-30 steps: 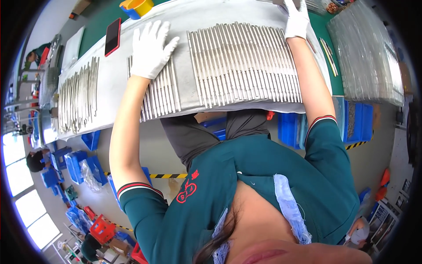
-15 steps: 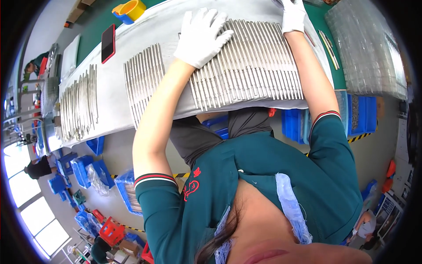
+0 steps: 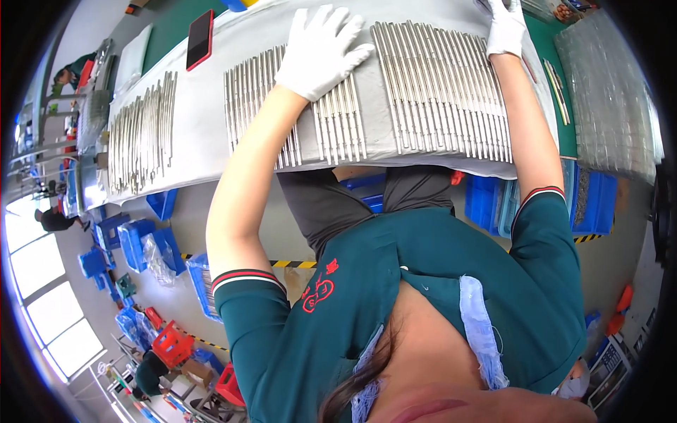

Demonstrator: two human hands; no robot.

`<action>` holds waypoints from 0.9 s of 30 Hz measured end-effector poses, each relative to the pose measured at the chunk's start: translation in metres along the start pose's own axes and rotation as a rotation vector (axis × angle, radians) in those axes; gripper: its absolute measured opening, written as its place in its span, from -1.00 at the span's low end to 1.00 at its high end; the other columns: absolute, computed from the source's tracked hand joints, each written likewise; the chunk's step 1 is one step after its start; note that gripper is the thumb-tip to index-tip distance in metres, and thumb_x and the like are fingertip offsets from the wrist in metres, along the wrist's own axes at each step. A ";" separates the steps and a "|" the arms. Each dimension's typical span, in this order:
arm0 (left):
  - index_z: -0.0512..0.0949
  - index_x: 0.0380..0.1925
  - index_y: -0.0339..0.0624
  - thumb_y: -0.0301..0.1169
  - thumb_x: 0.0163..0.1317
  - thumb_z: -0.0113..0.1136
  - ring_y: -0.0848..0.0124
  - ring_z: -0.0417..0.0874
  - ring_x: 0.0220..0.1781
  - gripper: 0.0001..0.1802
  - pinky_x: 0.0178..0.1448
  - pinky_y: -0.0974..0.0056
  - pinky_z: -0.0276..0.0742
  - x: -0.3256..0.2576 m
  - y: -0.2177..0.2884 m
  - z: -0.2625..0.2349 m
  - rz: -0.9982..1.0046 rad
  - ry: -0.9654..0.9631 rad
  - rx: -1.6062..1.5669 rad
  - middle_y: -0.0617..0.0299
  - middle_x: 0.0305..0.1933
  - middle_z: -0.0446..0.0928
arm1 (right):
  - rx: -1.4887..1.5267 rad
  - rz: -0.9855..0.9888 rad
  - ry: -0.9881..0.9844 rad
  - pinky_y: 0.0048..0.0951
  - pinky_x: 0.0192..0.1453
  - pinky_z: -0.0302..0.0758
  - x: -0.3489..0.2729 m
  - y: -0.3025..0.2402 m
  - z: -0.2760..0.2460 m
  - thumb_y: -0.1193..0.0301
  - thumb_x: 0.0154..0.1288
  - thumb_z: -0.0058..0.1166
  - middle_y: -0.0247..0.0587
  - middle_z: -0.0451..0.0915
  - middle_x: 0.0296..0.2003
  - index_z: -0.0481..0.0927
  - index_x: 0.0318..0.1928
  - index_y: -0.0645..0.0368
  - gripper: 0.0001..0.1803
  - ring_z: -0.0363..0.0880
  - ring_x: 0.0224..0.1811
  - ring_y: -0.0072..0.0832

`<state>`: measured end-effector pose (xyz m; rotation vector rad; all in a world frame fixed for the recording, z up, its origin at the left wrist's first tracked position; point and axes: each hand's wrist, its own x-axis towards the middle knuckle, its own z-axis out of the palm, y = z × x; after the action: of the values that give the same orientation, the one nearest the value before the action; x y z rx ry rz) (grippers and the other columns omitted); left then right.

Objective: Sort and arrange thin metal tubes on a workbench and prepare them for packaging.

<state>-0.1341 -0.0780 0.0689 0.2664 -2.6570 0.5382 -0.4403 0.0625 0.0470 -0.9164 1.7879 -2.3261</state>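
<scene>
My left hand (image 3: pixel 321 55), in a white glove, lies flat with fingers spread on slim metal rods. Below its palm, a small batch of rods (image 3: pixel 340 127) sits beside the middle group of rods (image 3: pixel 247 95), partly covered by my hand and forearm. A strip of bare cloth separates that batch from the large right-hand group of rods (image 3: pixel 444 92). At the top edge my right hand (image 3: pixel 506 32), also gloved, is beyond the right group's far corner. Its fingers are partly cut off, closed around a small greyish thing I cannot make out.
Another rod group (image 3: pixel 144 134) lies at the left on the pale cloth (image 3: pixel 197 127). A red-edged phone (image 3: pixel 200 39) lies behind. Clear plastic trays (image 3: pixel 610 99) stand at the right, near a few thin sticks (image 3: pixel 557 92). Blue bins (image 3: pixel 596 201) are below the table.
My left hand has slid left across the cloth with a batch of rods, opening a gap beside the right group. My right hand has shifted slightly right. The whole view has shifted too.
</scene>
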 end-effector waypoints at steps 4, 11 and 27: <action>0.51 0.23 -0.19 0.06 0.37 0.04 -0.04 0.43 0.34 -0.37 0.44 -0.09 0.28 0.034 0.030 -0.038 -0.162 -0.181 -0.321 -0.06 0.31 0.45 | -0.170 -0.002 0.020 -0.40 0.36 0.38 -0.001 0.001 -0.003 0.37 0.39 0.18 -0.03 0.51 0.24 0.29 0.45 0.23 -0.32 0.47 0.25 -0.30; 0.49 0.26 -0.08 0.08 0.42 -0.02 0.04 0.39 0.39 -0.40 0.48 -0.09 0.19 0.031 0.033 0.004 -0.057 -0.072 -0.252 0.00 0.33 0.45 | 0.034 0.025 0.028 -0.38 0.38 0.36 -0.004 -0.006 0.006 0.36 0.40 0.16 -0.06 0.48 0.27 0.26 0.47 0.23 -0.31 0.45 0.28 -0.31; 0.51 0.19 -0.13 -0.02 0.45 -0.02 0.10 0.47 0.29 -0.48 0.35 -0.01 0.26 0.075 0.072 0.003 0.086 0.076 -0.231 0.08 0.23 0.52 | -0.100 -0.008 0.068 -0.40 0.27 0.45 0.005 -0.006 -0.002 0.34 0.35 0.20 0.03 0.58 0.17 0.36 0.39 0.29 -0.34 0.55 0.17 -0.27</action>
<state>-0.2211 -0.0217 0.0747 0.0618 -2.6349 0.2576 -0.4432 0.0642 0.0545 -0.8694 1.9467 -2.3180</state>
